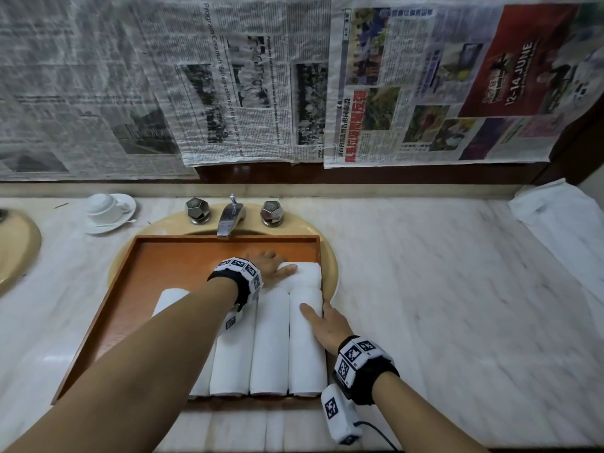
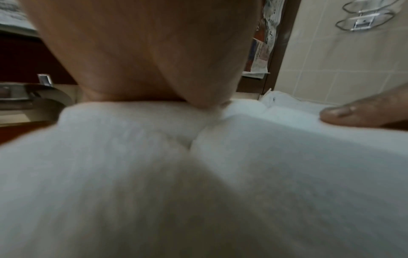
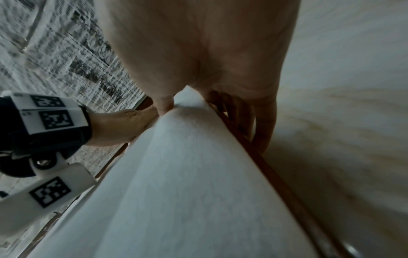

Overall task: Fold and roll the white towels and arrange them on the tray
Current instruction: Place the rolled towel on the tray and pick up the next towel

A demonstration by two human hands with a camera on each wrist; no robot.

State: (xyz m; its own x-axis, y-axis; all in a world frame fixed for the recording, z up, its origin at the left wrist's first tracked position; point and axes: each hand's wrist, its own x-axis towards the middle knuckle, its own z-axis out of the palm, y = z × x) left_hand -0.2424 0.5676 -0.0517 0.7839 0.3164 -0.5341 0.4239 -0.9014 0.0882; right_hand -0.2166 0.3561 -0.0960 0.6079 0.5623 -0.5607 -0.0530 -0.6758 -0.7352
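Nearest, we count four rolled white towels point(image 1: 271, 341) lying side by side along the front of the wooden tray point(image 1: 108, 308), which sits over the basin on the marble bench point(image 1: 457, 289). Our right hand point(image 1: 327, 322) rests on the rightmost roll; the right wrist view alone shows its grip: thumb on the roll, fingers point(image 3: 264, 122) straight down outside the tray rim. Farther in, a fifth roll point(image 1: 305, 273) lies crosswise beyond the row, and our left hand point(image 1: 271, 264) presses it, fingers flat and apart. Only the left wrist view shows a wire rack point(image 2: 366, 17) on the tiled wall. Beyond: one faucet point(image 1: 230, 220), two knobs, one cup point(image 1: 103, 204) on one saucer.
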